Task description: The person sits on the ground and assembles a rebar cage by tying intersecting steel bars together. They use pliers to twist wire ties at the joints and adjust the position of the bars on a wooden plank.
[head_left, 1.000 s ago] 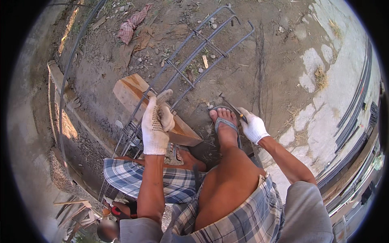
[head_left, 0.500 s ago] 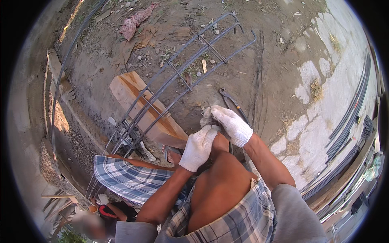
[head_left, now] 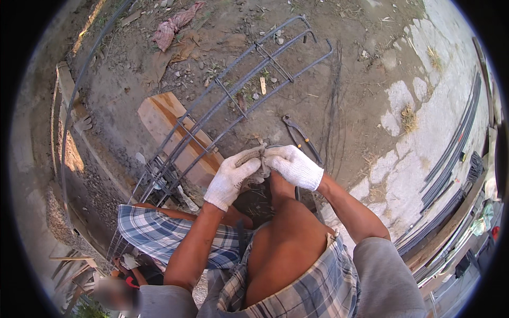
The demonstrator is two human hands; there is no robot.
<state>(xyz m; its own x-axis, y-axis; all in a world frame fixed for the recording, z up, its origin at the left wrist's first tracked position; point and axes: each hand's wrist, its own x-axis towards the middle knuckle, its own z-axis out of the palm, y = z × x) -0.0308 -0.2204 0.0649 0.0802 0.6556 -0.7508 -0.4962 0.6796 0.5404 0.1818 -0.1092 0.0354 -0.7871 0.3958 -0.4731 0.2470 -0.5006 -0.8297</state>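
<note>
Both my hands wear white knit gloves and meet just above my bare knee. My left hand (head_left: 228, 179) is closed, its fingertips pinching a small greyish crumpled thing (head_left: 262, 165) whose kind I cannot make out. My right hand (head_left: 292, 167) closes on the same thing from the other side. Beyond my right hand, a pair of pincers (head_left: 301, 138) with black and orange handles lies on the dirt. Ahead and left, a rebar cage (head_left: 239, 109) of long bars and cross ties rests on a wooden beam (head_left: 164, 112).
A reddish cloth (head_left: 168, 33) lies on the dirt at the far left. Dark bars (head_left: 455, 151) run along the cracked concrete (head_left: 395, 172) at right. Left stands a low board edging (head_left: 101, 148) with a long bent bar (head_left: 69, 124). Another person (head_left: 139, 273) is at lower left.
My hands have come down and slightly apart, the left one shifting left and turning so its fingers point right. The small greyish thing now shows between the fingertips. The view has shifted slightly.
</note>
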